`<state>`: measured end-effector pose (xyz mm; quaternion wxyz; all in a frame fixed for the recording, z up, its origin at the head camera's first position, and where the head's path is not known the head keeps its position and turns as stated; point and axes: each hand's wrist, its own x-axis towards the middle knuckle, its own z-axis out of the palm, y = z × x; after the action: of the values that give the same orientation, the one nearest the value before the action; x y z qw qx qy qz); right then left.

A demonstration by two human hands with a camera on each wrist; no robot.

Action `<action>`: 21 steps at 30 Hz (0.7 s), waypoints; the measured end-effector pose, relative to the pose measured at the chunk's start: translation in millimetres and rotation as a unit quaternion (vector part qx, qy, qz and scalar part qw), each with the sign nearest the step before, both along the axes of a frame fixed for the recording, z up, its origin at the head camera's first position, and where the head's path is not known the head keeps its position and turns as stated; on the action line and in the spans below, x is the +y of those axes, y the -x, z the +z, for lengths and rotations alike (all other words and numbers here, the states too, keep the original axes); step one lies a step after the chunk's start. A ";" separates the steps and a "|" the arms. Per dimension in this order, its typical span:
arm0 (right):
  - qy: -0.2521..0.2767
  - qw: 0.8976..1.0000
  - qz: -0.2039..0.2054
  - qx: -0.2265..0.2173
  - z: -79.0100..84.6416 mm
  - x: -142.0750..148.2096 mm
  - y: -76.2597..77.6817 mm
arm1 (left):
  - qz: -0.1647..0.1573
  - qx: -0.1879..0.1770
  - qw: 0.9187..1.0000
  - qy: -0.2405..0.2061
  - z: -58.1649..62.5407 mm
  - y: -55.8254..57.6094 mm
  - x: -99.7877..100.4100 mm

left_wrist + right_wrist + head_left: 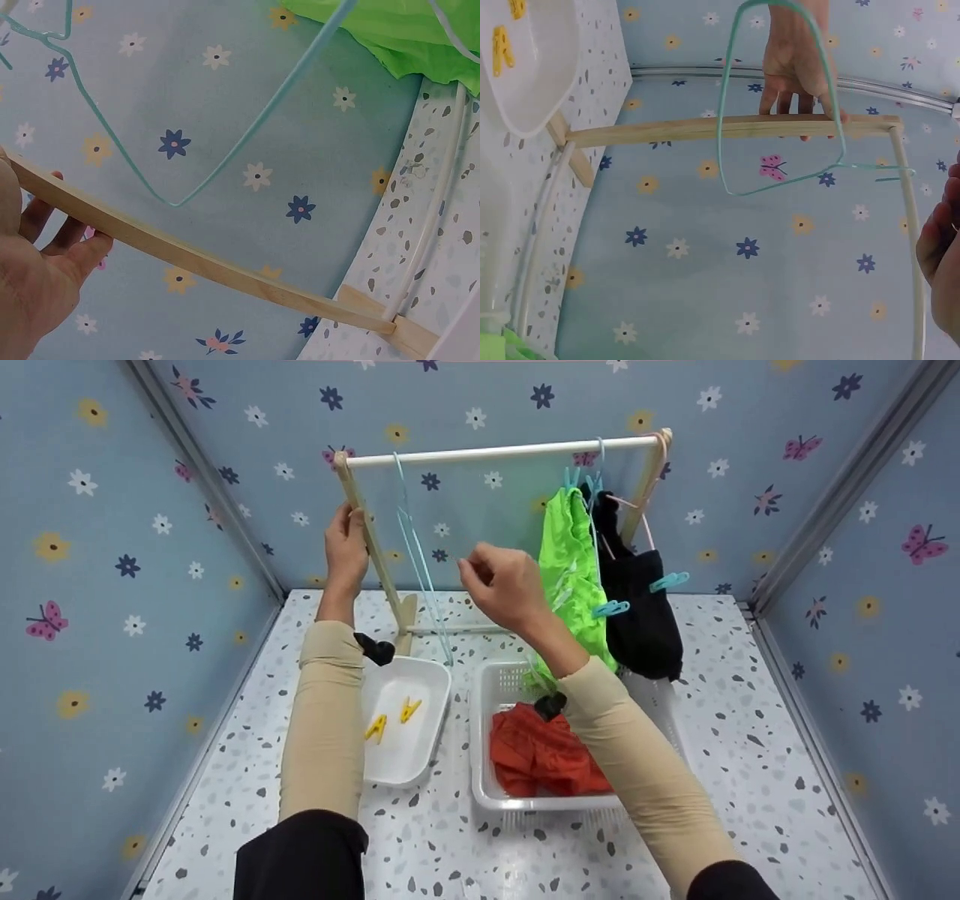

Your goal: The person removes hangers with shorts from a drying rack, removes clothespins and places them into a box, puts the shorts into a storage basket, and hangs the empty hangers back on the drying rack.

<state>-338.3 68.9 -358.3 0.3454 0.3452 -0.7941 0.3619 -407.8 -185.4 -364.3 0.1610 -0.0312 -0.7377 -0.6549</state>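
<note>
My left hand (347, 547) grips the wooden left post (384, 566) of a clothes rack below its top corner. In the left wrist view the thumb and fingers lie on either side of this post (202, 262). My right hand (506, 585) is raised in front of the rack, fingers loosely curled, with nothing visible in them. Between the two hands a bare light-blue hanger (421, 547) hangs from the white rod (487, 451). To the right of my right hand, a bright green garment (566, 547) and a black garment (641, 615) hang from the rack, with light-blue clothespins (611, 608) on them.
A white basin (409, 772) with two yellow clothespins (409, 709) stands on the speckled table at left. Right of it, a white basket (484, 787) holds a red-orange garment (544, 750). The hanging green cloth reaches down to the basket. Flower-patterned walls enclose the table.
</note>
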 end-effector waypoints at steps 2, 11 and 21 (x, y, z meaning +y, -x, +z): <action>-0.006 1.000 0.001 0.011 -0.1 7.8 -10.0 | -0.001 -0.002 1.000 -0.003 -0.6 -0.2 -0.6; -0.018 0.999 0.019 0.039 0.6 45.3 -57.0 | -0.007 0.019 1.000 -0.020 -5.6 3.6 -2.5; 0.018 0.999 0.024 -0.032 -23.8 81.2 -107.1 | -0.005 0.031 0.999 -0.018 -11.8 12.0 -9.3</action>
<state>-231.2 150.2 -382.1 0.3177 0.3460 -0.7894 0.3952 -419.8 -194.8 -376.1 0.1808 -0.0523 -0.7201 -0.6679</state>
